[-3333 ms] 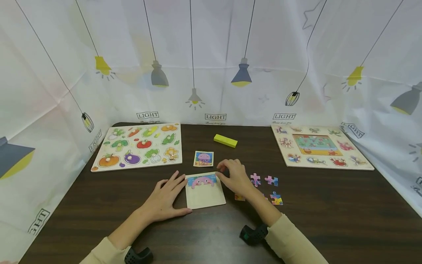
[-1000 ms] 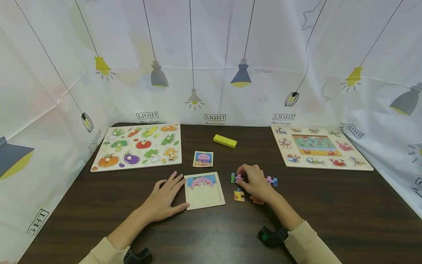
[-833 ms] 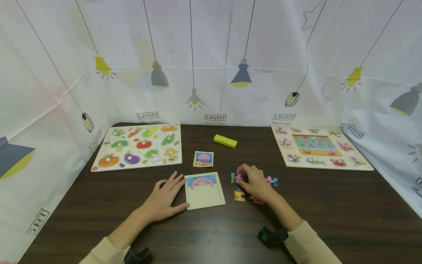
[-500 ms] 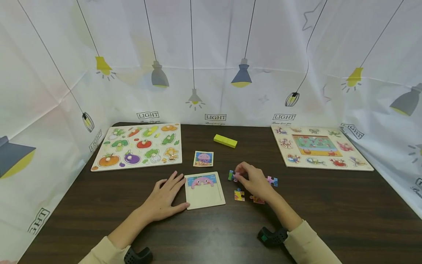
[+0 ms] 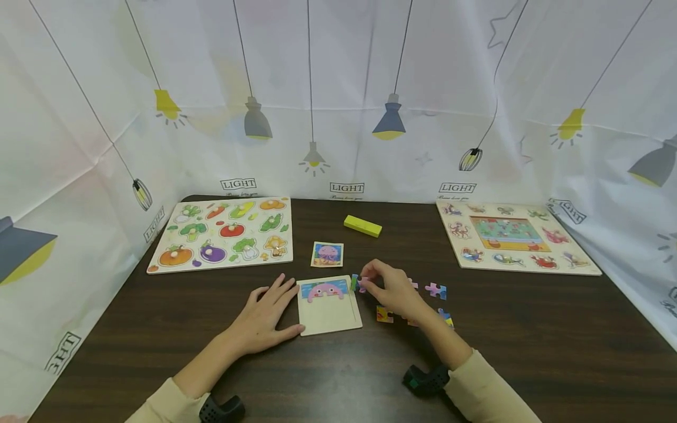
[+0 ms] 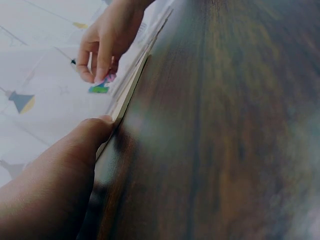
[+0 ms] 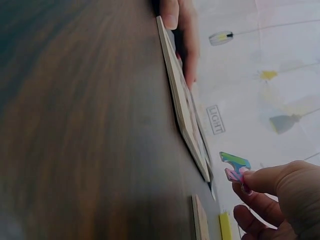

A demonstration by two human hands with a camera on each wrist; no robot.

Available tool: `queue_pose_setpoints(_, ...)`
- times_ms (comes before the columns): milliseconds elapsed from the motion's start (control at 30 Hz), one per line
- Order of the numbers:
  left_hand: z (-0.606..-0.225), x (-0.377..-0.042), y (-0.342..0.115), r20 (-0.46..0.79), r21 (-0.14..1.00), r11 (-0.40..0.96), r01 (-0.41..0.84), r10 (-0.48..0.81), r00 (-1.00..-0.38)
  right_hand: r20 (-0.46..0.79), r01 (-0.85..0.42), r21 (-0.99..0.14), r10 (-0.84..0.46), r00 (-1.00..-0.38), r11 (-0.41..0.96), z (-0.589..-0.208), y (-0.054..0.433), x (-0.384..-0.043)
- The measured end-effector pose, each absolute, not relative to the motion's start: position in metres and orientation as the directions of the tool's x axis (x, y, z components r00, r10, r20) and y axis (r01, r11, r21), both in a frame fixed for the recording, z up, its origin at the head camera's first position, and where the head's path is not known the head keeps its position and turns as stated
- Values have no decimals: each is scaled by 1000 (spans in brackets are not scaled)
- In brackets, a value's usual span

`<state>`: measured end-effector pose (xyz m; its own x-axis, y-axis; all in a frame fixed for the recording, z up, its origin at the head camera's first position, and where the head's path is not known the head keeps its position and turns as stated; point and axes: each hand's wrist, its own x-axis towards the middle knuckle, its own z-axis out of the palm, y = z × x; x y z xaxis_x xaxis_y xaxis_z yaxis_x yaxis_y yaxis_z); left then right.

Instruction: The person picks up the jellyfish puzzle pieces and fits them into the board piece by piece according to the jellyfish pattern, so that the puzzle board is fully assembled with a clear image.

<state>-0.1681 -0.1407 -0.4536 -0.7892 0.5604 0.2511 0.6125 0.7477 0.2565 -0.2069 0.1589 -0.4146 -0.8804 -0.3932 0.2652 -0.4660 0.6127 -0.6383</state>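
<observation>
A square wooden puzzle tray (image 5: 330,316) lies at the table's middle, its top strip filled with joined pieces showing a pink creature's face. My left hand (image 5: 267,317) rests along its left side with fingers spread, the thumb touching the tray's edge in the left wrist view. Between thumb and fingertips my right hand (image 5: 394,289) pinches a green, blue and pink jigsaw piece (image 7: 236,167), held up off the table near the tray's upper right corner. Loose jigsaw pieces (image 5: 436,291) lie right of the tray, some partly hidden by the right hand and forearm.
A small picture card (image 5: 327,254) lies behind the tray, with a yellow block (image 5: 362,226) farther back. A vegetable puzzle board (image 5: 219,235) stands at the back left, a sea-animal board (image 5: 518,238) at the back right. A lamp-print cloth (image 5: 338,88) hangs behind the table.
My right hand has picked the green and pink jigsaw piece off the table and carried it left to the tray's upper right corner. The left hand has stayed put.
</observation>
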Motion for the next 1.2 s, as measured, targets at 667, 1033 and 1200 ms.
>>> queue_pose_setpoints(667,-450,-167,-140,201,262,770,581,545,-814,272,-567,-630,-533,-801,531,-413,110,-207)
queue_pose_setpoints(1033,-449,-168,-141,200,259,767,587,552,-810,265,-589,-658,-587,-765,470,-421,89,-207)
queue_pose_setpoints(1200,-449,-168,-141,196,265,767,585,551,-811,239,-582,-653,-598,-765,484,-424,84,-207)
